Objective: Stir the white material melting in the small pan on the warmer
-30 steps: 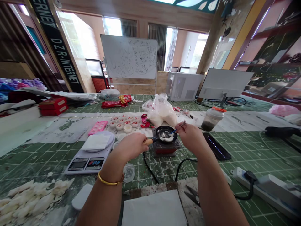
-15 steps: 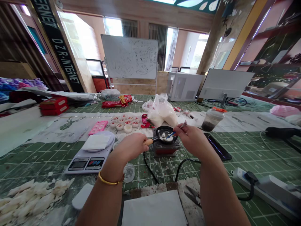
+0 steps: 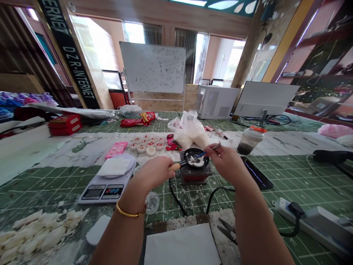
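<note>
My left hand (image 3: 160, 170) is closed round the wooden handle of a small black frying pan (image 3: 207, 162). The pan rests on a small electric hot plate (image 3: 195, 176) with a reddish body. White chunks (image 3: 198, 163) lie inside the pan, some looking partly melted. In my right hand (image 3: 223, 159) is a thin blue stirring stick (image 3: 200, 155), pinched between the fingers, its tip down among the white pieces. Just behind the pan stand a plastic bag of white material (image 3: 190, 130) and some red petals (image 3: 173, 146).
Left of the pan are a kitchen scale (image 3: 109, 184), several small cups with red bits (image 3: 147, 142) and a pink mould (image 3: 116, 149). To the right are a lidded cup (image 3: 250, 140), a phone (image 3: 257, 173) and a power strip (image 3: 311, 224). Scissors (image 3: 228, 232) lie in front beside white paper (image 3: 180, 244).
The stick's tip has shifted left and away from me inside the pan, and the white pieces are rearranged. My left hand keeps its hold on the handle.
</note>
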The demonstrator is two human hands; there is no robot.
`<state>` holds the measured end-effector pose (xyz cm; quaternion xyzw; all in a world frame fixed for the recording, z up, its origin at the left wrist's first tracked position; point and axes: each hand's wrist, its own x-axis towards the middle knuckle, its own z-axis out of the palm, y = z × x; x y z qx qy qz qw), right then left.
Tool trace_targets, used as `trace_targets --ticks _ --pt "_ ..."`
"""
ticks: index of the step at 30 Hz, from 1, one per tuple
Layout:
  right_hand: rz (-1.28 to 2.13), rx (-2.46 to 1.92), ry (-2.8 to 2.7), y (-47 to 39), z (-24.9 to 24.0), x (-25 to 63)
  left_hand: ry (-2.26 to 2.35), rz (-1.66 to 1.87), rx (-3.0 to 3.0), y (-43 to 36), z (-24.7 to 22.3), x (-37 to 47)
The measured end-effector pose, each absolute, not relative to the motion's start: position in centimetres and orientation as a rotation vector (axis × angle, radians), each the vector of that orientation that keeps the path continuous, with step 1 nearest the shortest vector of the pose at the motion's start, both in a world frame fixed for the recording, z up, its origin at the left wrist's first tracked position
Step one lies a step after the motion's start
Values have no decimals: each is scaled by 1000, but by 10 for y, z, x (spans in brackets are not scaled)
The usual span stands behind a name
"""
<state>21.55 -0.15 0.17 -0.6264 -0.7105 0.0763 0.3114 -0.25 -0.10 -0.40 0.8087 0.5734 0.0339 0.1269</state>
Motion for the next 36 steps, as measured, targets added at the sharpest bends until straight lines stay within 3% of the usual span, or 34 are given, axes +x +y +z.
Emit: trace_targets --ticks 13,36 --pt "308 -1573 -1958 -1 -1 214 1706 94 2354 -1 -5 -3" --pt "173 -1744 -1885 7 -2 219 1679 111 2368 -1 -6 -5"
